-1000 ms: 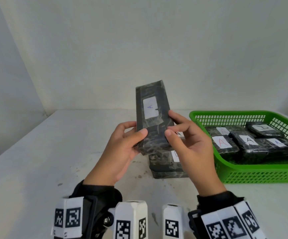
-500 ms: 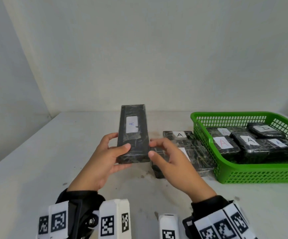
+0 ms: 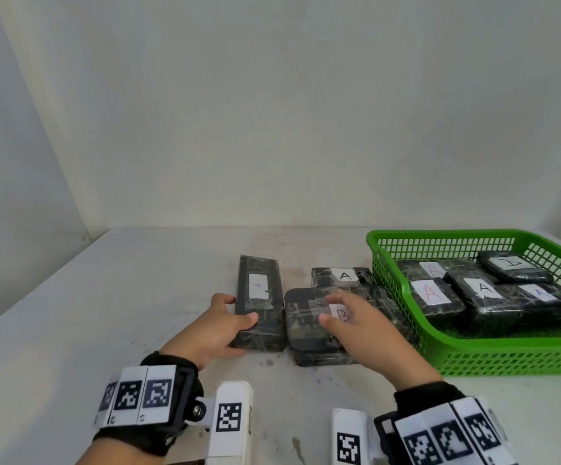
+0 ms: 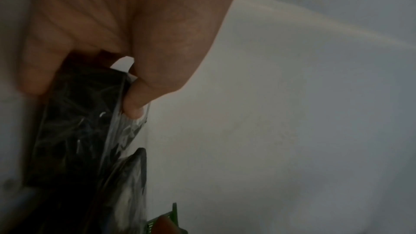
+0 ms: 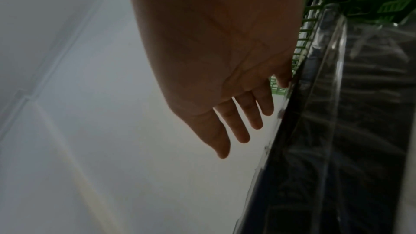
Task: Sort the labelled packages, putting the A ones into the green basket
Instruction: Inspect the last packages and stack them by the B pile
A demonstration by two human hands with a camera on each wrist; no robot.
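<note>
Long A package (image 3: pixel 259 303), flat on tabletop (image 3: pixel 104 313) left of B package (image 3: pixel 309 322), near end grasped by left hand (image 3: pixel 218 325); right hand (image 3: pixel 356 323) released, fingers spread over B: risk, B mistakenly lands in green basket (image 3: pixel 507 357) at right.

Bare staged sorting station, not a home: plain white walls (image 3: pixel 272 112) beyond the hands, scuffed white table (image 3: pixel 104 313) beneath them, tagged wristbands (image 3: pixel 138 394).
</note>
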